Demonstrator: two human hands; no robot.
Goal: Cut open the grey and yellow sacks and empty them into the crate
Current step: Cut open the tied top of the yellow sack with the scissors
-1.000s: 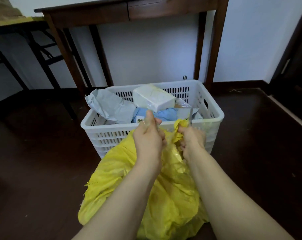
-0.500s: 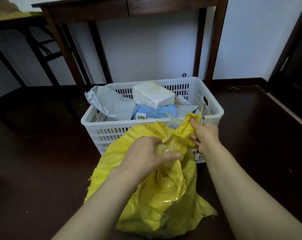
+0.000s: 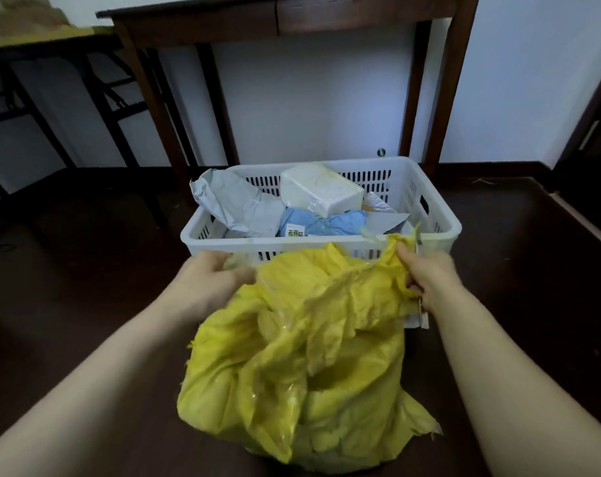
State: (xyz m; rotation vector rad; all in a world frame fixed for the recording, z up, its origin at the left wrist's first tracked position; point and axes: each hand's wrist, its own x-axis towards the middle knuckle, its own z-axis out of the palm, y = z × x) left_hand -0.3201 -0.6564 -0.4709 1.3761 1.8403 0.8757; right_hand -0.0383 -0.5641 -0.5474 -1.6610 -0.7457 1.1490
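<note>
sack: yellow sack [image 3: 313,356] slumps on the floor, mouth against the crate [image 3: 454,228] front.
feel: looks thin, crinkly, limp and slippery, probably light.
left hand: left hand [image 3: 206,280] curls its fingers on the mouth's left edge.
right hand: right hand [image 3: 430,277] pinches the right edge.
hold: bunched rim first, bottom corners to tip.

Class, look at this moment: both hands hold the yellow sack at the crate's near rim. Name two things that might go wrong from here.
1. The crate is heaped to its rim with a white block and a grey bag, so tipped contents may spill over.
2. The right hand grips the yellow sack together with a thin pale object, possibly the cutter; it might slip or nick the left hand.
</note>
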